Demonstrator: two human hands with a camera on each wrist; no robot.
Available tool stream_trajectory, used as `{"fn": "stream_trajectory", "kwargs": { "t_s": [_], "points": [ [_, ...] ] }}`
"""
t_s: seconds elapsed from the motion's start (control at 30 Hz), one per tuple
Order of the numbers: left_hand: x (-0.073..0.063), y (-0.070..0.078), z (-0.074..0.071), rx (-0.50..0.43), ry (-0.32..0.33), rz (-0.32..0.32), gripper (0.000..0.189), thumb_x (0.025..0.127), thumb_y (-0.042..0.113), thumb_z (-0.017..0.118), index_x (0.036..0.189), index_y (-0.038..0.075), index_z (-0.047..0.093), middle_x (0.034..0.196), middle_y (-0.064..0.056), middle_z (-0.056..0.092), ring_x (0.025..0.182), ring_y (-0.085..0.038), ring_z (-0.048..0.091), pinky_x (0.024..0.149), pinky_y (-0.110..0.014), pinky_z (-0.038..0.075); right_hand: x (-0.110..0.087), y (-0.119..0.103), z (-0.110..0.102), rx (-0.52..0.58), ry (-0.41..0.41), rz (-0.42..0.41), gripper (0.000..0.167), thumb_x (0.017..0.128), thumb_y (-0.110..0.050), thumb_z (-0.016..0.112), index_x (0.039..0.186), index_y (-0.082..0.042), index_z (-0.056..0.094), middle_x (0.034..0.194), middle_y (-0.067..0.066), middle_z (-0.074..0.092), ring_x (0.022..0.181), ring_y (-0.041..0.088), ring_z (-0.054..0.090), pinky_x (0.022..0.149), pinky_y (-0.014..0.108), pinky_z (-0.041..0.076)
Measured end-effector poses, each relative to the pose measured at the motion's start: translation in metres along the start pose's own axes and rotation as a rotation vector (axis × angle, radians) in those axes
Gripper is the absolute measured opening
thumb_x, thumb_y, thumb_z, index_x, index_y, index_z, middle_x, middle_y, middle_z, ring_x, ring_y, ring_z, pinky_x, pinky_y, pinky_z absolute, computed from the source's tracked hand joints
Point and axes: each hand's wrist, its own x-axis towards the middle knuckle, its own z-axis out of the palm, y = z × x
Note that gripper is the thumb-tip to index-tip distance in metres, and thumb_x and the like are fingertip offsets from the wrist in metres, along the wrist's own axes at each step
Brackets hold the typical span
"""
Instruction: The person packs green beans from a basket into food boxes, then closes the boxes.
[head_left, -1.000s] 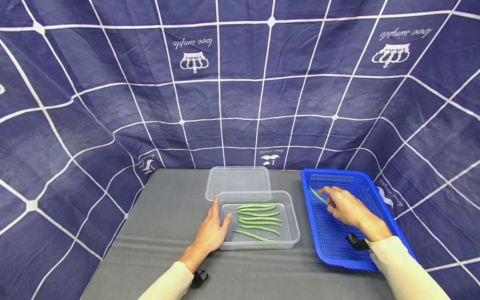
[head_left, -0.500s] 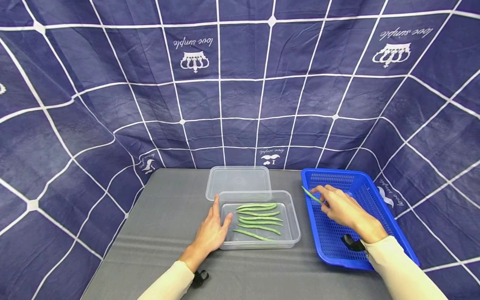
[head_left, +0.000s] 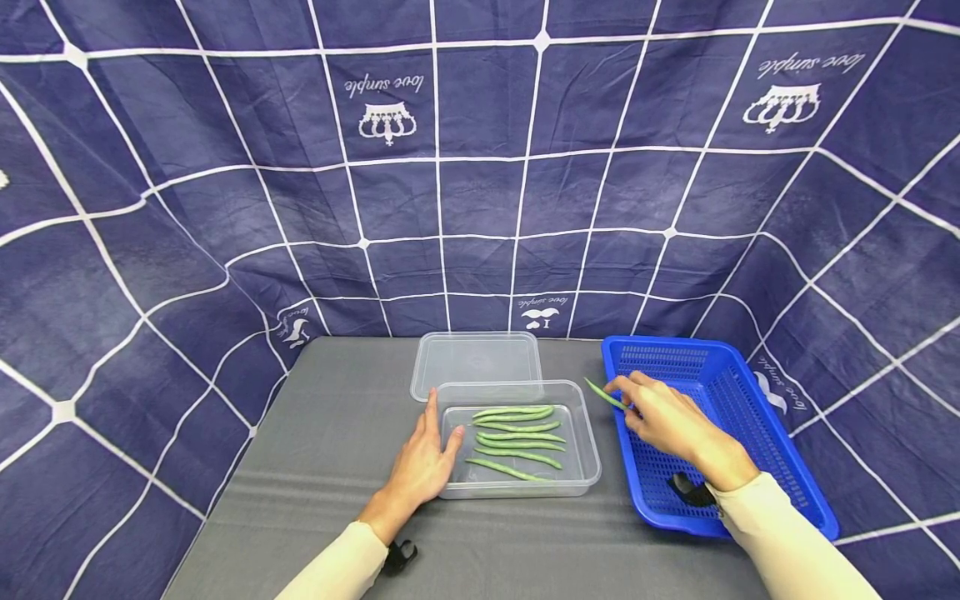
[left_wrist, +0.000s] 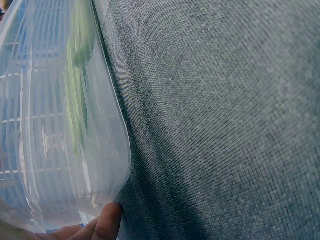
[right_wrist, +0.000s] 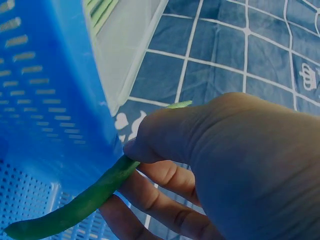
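My right hand point(head_left: 667, 421) pinches a single green bean point(right_wrist: 75, 210) between thumb and fingers, over the left rim of the blue basket point(head_left: 637, 492). One tip of that bean points left, toward the clear plastic container point(head_left: 517, 492). Several green beans point(head_left: 517, 444) lie roughly side by side on the container's floor. My left hand point(head_left: 422, 462) rests against the container's left wall with its fingers extended. In the left wrist view, fingertips point(left_wrist: 109, 220) touch the container's lower corner, and beans show blurred through its wall.
A clear flat lid point(head_left: 476, 358) lies behind the container, partly overlapped by its back rim. Grey cloth point(head_left: 337, 417) covers the table. A blue curtain with white lines point(head_left: 480, 200) hangs at the back and both sides.
My right hand has moved left with the green bean, from inside the basket to over its left rim. The left hand and the container have stayed where they were.
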Motion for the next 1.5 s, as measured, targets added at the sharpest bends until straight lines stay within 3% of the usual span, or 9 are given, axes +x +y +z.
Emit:
{"fn": "stream_trajectory", "kwargs": {
  "t_s": [0.23, 0.6, 1.5],
  "points": [
    [0.0, 0.0, -0.001, -0.004, -0.008, -0.002, 0.089, 0.121, 0.048, 0.058, 0.188, 0.012, 0.013, 0.174, -0.031, 0.054, 0.139, -0.061, 0.07, 0.112, -0.074, 0.058, 0.004, -0.012, 0.004, -0.005, 0.016, -0.032, 0.042, 0.091, 0.004, 0.082, 0.126, -0.019, 0.082, 0.101, -0.003, 0.072, 0.082, 0.013, 0.069, 0.06, 0.04, 0.054],
    [0.001, -0.001, 0.0, 0.0, -0.007, 0.004, 0.09, 0.121, 0.048, 0.058, 0.188, 0.011, 0.012, 0.172, -0.033, 0.055, 0.138, -0.061, 0.071, 0.111, -0.074, 0.058, 0.007, -0.026, 0.011, -0.041, 0.027, -0.101, 0.044, 0.089, 0.005, 0.081, 0.125, -0.021, 0.086, 0.095, -0.009, 0.063, 0.074, 0.004, 0.056, 0.06, 0.032, 0.049],
    [0.001, 0.001, 0.0, 0.004, -0.012, -0.008, 0.088, 0.121, 0.048, 0.058, 0.187, 0.011, 0.014, 0.174, -0.031, 0.053, 0.14, -0.061, 0.07, 0.113, -0.074, 0.058, 0.024, -0.067, 0.027, -0.067, 0.04, -0.236, 0.045, 0.089, 0.007, 0.079, 0.124, -0.02, 0.089, 0.095, -0.006, 0.064, 0.079, 0.009, 0.063, 0.057, 0.029, 0.05]
  ]
}}
